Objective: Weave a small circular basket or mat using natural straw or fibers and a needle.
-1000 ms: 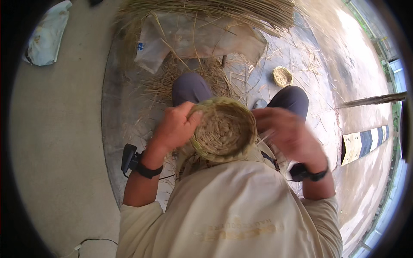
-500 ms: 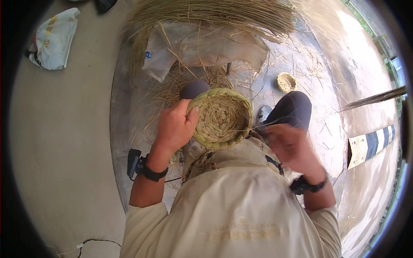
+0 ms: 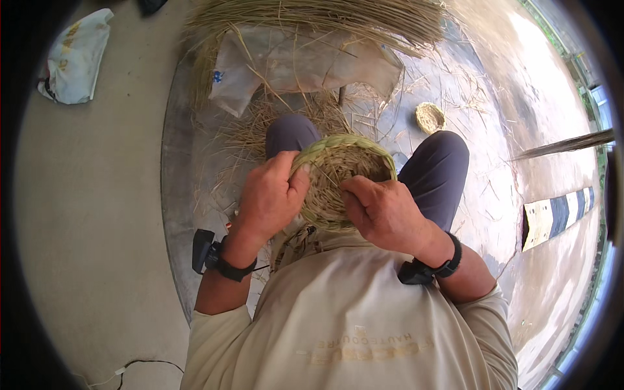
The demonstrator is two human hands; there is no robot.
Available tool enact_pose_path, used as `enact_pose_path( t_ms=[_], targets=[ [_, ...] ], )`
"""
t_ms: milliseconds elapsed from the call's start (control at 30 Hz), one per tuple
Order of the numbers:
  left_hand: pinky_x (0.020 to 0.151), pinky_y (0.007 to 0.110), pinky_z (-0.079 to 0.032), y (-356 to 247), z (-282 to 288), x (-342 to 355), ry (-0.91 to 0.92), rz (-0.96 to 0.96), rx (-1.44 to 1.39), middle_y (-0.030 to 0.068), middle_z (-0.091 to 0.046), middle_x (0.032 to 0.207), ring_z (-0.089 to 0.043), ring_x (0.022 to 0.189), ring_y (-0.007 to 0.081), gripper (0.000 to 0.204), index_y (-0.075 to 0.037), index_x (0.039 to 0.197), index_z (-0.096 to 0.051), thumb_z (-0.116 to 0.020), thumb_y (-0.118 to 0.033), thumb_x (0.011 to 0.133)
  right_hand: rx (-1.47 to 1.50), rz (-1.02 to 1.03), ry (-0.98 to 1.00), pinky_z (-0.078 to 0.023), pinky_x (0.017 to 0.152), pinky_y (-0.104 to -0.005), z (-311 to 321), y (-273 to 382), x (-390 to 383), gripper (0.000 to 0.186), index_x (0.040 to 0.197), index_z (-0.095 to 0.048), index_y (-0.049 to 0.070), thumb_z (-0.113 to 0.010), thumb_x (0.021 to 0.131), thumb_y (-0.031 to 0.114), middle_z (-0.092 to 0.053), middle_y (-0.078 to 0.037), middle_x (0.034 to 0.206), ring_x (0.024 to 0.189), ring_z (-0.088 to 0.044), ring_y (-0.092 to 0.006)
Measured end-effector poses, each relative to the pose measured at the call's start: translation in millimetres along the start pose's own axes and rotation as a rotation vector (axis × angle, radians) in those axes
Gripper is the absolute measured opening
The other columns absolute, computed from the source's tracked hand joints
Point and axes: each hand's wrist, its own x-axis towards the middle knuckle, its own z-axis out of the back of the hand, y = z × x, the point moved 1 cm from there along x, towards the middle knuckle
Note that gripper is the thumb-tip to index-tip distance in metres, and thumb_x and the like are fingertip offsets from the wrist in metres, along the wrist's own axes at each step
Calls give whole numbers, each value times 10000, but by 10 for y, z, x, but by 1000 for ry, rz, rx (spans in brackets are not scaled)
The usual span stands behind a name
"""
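Over the knees, woven grass basket (image 3: 341, 179), left hand (image 3: 270, 198), right hand (image 3: 383, 211) gripping.

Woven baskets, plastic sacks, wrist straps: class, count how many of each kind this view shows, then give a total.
Woven baskets: 2, one in both hands, one small on the floor
Plastic sacks: 2
Wrist straps: 2
Total: 6

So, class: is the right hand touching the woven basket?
Touching. The head view shows the right hand pressed on the woven basket, fingers over its near rim.
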Motion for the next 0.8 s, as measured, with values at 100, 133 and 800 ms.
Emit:
enact_pose_path(
  t_ms=[100,133,800],
  targets=[
    [716,486,-573,-66,-65,-2,-25,-34,47,242,-730,915,-728,842,447,208,11,1125,-673,-680,-142,985,61,-34,18,-530,592,-463,31,5,44,73,1025,-651,7,-651,958,37,-639,-183,717,643,-668,-401],
    [718,506,-576,-97,-90,-3,-33,-33,52,243,-728,921,-721,849,455,211,8,1120,-665,-682,-148,978,86,-37,2,-537,607,-481,20,-13,74,72,1006,-650,10,-653,951,57,-642,-190,721,663,-672,-416],
    [687,483,-595,-74,21,25,41,-239,175,207,-736,993,-732,855,415,331,4,1207,-658,-739,-104,904,-84,80,-17,-560,659,-486,288,52,175,108,922,-652,48,-662,963,147,-671,-162,777,738,-686,-418]
  ],
)
